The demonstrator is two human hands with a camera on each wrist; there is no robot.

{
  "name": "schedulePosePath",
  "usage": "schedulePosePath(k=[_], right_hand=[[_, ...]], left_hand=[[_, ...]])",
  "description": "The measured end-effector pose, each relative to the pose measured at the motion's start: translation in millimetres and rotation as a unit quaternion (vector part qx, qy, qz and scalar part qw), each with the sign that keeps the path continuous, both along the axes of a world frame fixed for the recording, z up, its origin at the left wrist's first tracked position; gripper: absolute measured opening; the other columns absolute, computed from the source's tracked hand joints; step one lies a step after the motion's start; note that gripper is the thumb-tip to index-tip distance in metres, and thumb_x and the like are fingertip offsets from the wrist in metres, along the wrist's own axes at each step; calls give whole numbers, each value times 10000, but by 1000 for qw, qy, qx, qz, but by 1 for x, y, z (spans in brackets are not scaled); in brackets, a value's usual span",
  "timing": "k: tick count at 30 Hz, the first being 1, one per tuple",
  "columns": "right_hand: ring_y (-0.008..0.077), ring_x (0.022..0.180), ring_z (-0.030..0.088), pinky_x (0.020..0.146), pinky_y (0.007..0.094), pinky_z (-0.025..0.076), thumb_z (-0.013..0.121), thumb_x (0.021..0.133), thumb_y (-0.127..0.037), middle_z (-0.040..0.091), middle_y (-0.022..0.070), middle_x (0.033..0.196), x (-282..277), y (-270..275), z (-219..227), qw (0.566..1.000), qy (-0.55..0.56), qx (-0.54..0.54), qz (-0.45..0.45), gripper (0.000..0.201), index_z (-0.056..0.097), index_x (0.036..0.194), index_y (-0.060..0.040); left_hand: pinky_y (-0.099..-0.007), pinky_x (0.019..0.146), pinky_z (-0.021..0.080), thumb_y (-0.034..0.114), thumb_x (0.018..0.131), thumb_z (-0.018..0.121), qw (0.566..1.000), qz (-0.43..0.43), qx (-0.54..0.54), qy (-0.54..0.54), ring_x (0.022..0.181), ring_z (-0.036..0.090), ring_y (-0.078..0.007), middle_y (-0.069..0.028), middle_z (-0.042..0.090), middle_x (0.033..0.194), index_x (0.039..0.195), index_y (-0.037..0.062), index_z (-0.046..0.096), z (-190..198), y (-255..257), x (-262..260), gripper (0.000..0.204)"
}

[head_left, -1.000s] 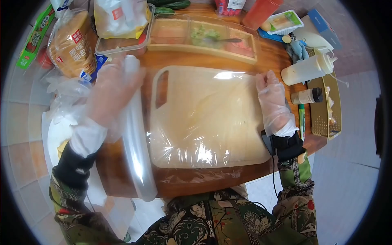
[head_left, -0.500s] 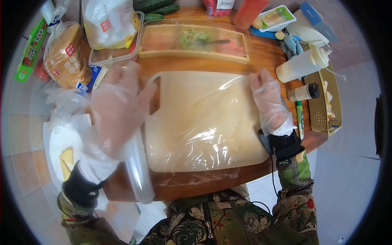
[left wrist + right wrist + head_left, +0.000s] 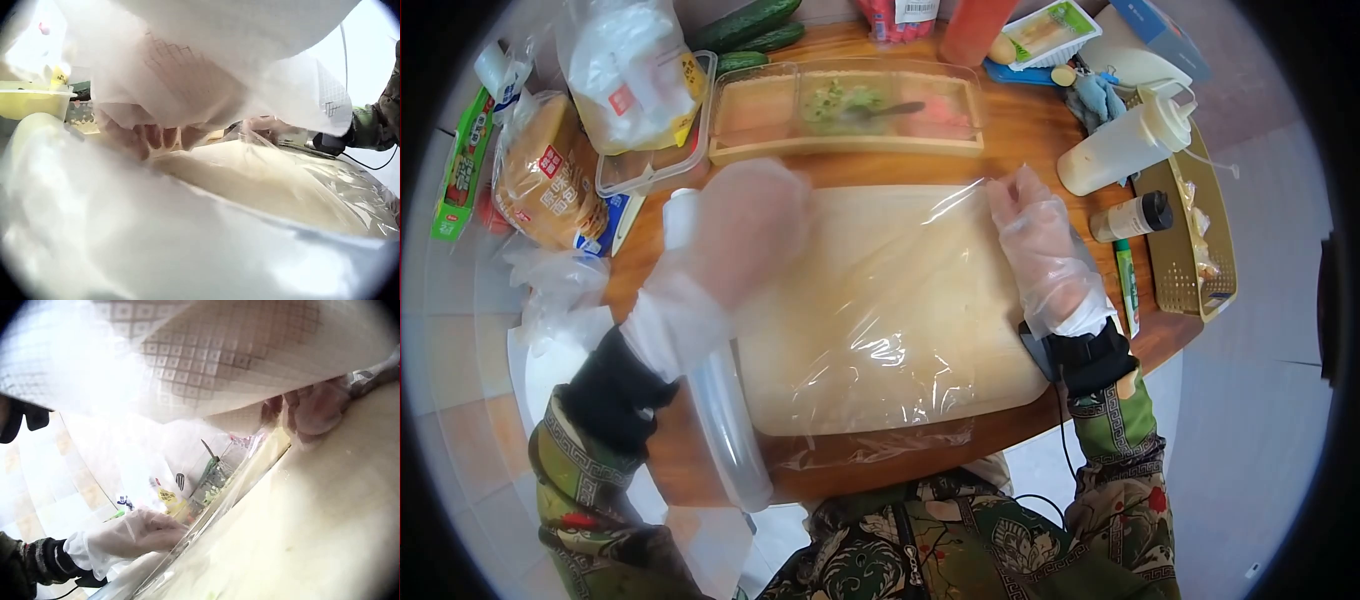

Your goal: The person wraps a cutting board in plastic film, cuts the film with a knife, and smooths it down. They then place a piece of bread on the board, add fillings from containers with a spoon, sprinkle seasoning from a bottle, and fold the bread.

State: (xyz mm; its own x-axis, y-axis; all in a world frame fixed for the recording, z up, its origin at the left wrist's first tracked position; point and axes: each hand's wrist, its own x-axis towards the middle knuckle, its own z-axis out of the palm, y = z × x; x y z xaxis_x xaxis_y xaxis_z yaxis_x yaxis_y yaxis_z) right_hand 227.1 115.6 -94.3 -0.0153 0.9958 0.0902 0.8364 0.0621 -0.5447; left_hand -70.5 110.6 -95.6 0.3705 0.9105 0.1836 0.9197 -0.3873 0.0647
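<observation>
Clear plastic wrap [image 3: 890, 345] lies over a pale cutting board [image 3: 870, 210] and hangs past its near edge. My gloved right hand [image 3: 1045, 245] is at the board's far right corner, fingers curled on the edge of the wrap. Motion blurs my gloved left hand [image 3: 750, 235], which is over the board's far left corner. In the right wrist view, the left hand [image 3: 147, 534] has its fingers drawn together at the wrap's edge. The left wrist view shows its curled fingers [image 3: 169, 137] pointing down. A long wrap roll [image 3: 730, 430] lies along the board's left side, partly hidden by the left arm.
Behind the board stands a divided tray [image 3: 730, 150] of chopped food with a spoon. Bagged bread [image 3: 550, 190] and a plastic tub [image 3: 700, 160] sit at far left. A squeeze bottle [image 3: 1110, 155], a seasoning jar [image 3: 1125, 217] and a basket [image 3: 1185, 285] line the right.
My left hand has moved from the far end of the roll rightward over the board's corner. My right hand has stayed at its corner. The whole scene has shifted a little left in view.
</observation>
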Motion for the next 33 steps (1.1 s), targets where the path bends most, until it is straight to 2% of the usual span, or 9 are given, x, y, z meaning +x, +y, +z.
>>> schedulePosePath(k=[6, 9, 11, 15, 18, 20, 23, 30, 33], right_hand=[[399, 787, 648, 699, 464, 494, 626, 982, -275, 671, 211, 826, -4, 0, 1, 1000, 15, 22, 5, 242, 605, 930, -40], [407, 772, 643, 694, 476, 493, 635, 978, -273, 668, 213, 815, -1, 3, -8, 999, 19, 31, 9, 251, 599, 904, -36], [413, 765, 641, 688, 482, 492, 639, 976, -270, 667, 215, 810, 0, 4, -12, 998, 24, 48, 14, 255, 595, 891, -34], [425, 760, 641, 674, 494, 491, 650, 963, -243, 666, 224, 802, -2, 3, -11, 997, 12, 74, 19, 234, 591, 882, -32], [432, 755, 643, 671, 500, 492, 650, 959, -225, 665, 232, 801, -3, 4, -10, 995, 8, 93, 25, 218, 590, 881, -31], [434, 753, 644, 674, 503, 494, 649, 958, -217, 665, 236, 802, -4, 5, -9, 994, -3, 105, 30, 212, 589, 881, -30], [442, 758, 644, 683, 510, 500, 641, 961, -223, 663, 241, 800, -6, 8, -9, 995, -2, 94, 32, 212, 583, 895, -29], [438, 763, 652, 689, 514, 512, 623, 960, -240, 665, 229, 797, -8, 21, -23, 985, -55, 144, 74, 218, 571, 912, -35], [430, 769, 660, 697, 513, 520, 631, 945, -254, 667, 226, 798, -7, 29, -32, 978, -102, 162, 83, 228, 576, 902, -37]], left_hand=[[-491, 718, 500, 260, 881, 696, 1000, -8, -15, -4, 789, 639, -377, -177, 648, 793, 833, 44, 680, -1, 5, 3, 222], [-491, 721, 494, 240, 907, 648, 999, -15, -35, 9, 799, 632, -380, -175, 643, 803, 845, 30, 658, 2, 5, 4, 219], [-489, 717, 494, 222, 934, 589, 993, -45, -68, 84, 802, 632, -376, -173, 644, 819, 867, 14, 628, 7, 4, 7, 222], [-481, 725, 501, 203, 944, 553, 987, -31, -97, 128, 814, 640, -358, -173, 649, 836, 881, 13, 615, 5, 6, 12, 210], [-477, 699, 512, 194, 930, 571, 989, -54, -27, 134, 784, 652, -347, -171, 656, 821, 861, 34, 617, -4, 10, 5, 180], [-469, 660, 522, 192, 922, 578, 996, -51, 41, 56, 746, 668, -346, -165, 666, 814, 864, 46, 620, -1, 11, 2, 163], [-462, 631, 531, 195, 921, 583, 992, 13, 43, 121, 720, 682, -351, -163, 675, 812, 880, 46, 624, -5, 18, 2, 159], [-449, 632, 557, 158, 918, 565, 990, 22, 42, 136, 733, 697, -349, -157, 678, 845, 896, 41, 628, -7, 18, 8, 134], [-419, 590, 564, 141, 902, 573, 984, 28, 48, 167, 737, 712, -301, -128, 678, 838, 898, 45, 632, -7, 16, 10, 113]])
